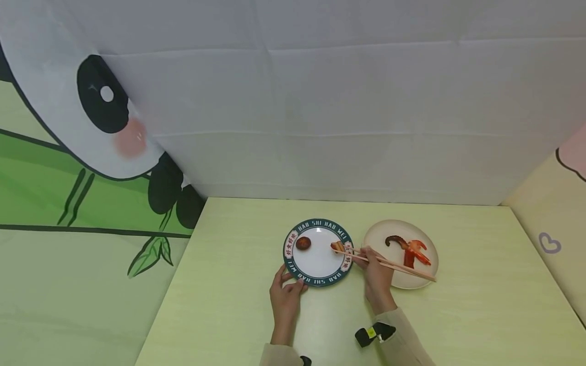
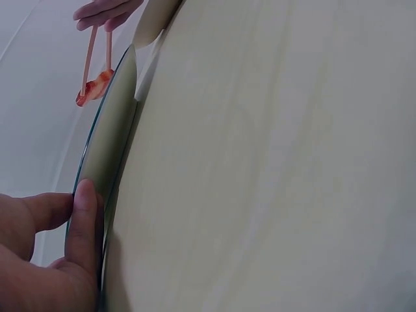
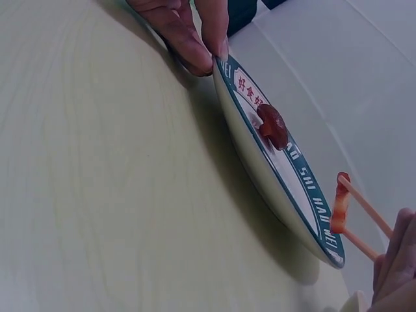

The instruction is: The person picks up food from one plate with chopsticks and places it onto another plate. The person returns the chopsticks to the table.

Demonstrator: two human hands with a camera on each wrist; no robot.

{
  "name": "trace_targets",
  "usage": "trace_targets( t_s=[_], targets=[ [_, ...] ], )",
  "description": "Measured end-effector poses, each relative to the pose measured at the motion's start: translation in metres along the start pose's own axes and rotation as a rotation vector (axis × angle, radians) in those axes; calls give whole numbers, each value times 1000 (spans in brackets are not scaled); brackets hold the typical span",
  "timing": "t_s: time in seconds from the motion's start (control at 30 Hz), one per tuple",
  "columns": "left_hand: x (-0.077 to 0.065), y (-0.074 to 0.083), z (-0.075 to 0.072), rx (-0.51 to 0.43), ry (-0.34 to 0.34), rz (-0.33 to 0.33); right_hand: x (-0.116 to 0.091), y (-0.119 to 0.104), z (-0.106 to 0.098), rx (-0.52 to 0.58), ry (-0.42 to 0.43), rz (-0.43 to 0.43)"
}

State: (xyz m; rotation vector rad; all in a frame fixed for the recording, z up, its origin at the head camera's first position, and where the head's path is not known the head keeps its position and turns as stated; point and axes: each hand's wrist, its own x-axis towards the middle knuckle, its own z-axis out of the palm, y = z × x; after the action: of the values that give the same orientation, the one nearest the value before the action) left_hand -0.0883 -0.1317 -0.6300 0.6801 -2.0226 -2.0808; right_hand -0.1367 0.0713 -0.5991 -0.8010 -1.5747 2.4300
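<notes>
My left hand [image 1: 286, 302] pinches the near-left rim of a white plate [image 1: 320, 264] with a dark green lettered border. The right wrist view shows that thumb and fingers meeting at the plate's edge. A brown mushroom [image 3: 272, 126] with its cap and stem sits on this plate. In my right hand [image 1: 379, 279] is a pair of pale chopsticks [image 1: 414, 273]. Their tips grip a small red-and-white piece of food [image 3: 340, 203] at the plate's right side. The head view does not show whether that piece touches the plate.
To the right, partly behind my right hand, lies a beige plate [image 1: 380, 231]. It bears a dark curled piece [image 1: 396, 240] like a tentacle and red pieces of food [image 1: 417, 252]. A white sheet [image 1: 320, 101] rises behind the pale table [image 1: 220, 284].
</notes>
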Motion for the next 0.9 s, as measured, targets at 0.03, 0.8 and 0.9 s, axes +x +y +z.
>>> trace_targets(
  t_s=[0.03,0.8,0.9],
  targets=[
    [0,0,0,1,-2,3,0,0,-1,-2,0,1],
    [-1,4,-1,0,1,-34,-7,-3,-11,11,12,35],
    [-1,3,-1,1,0,-36,-8,-5,-12,1,4,42]
  ],
)
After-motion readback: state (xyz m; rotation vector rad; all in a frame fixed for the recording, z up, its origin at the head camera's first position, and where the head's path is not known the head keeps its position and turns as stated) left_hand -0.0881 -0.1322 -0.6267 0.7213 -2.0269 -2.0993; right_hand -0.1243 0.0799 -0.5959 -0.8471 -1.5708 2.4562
